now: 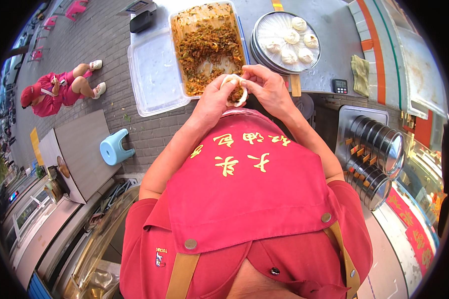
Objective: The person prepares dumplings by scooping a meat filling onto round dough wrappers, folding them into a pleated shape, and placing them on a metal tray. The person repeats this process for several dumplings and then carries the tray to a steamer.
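Note:
A round dough wrapper point(232, 78) with chopped filling showing in its middle rests in my left hand point(214, 95), the thumb pressing on its edge. The fingers of my right hand point(263, 84) pinch the wrapper's right rim. Just beyond my hands stands a clear plastic tub point(200, 8) of reddish-brown chopped filling point(209, 45), scooped thin near its middle. To its right, several pleated buns point(292, 36) sit on a white mesh liner point(263, 33) in a round steamer tray with a wooden handle point(295, 85).
A clear lid point(155, 71) lies left of the tub, below a black case point(141, 21). A digital timer point(339, 86) and folded cloth point(360, 74) lie at right. Stacked steamer trays point(374, 145) stand lower right. A blue stool point(114, 147) and a seated person point(60, 88) are at left.

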{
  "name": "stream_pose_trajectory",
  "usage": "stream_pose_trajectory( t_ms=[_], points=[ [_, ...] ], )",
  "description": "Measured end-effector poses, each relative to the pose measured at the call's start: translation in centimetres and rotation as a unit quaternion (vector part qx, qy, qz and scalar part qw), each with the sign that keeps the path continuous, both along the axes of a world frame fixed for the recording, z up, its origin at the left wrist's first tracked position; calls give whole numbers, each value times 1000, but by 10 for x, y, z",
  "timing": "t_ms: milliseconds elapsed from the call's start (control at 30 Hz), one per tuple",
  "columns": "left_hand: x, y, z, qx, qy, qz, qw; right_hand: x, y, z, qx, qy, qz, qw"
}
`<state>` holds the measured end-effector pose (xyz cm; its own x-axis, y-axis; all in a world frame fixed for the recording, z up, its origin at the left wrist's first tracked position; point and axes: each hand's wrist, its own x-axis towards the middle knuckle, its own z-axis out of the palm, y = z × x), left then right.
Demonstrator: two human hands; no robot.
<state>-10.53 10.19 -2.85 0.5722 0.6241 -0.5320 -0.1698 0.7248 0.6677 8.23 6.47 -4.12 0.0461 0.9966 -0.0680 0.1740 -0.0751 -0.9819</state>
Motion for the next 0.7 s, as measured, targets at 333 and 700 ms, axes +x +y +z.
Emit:
stream_pose_trajectory(
  t_ms=[333,700],
  points=[
    [-2,3,1,69,31,-89,993,2,4,32,173,-170,47,969],
    [-2,14,26,111,82,-150,979,4,-5,43,216,-202,72,953]
  ],
)
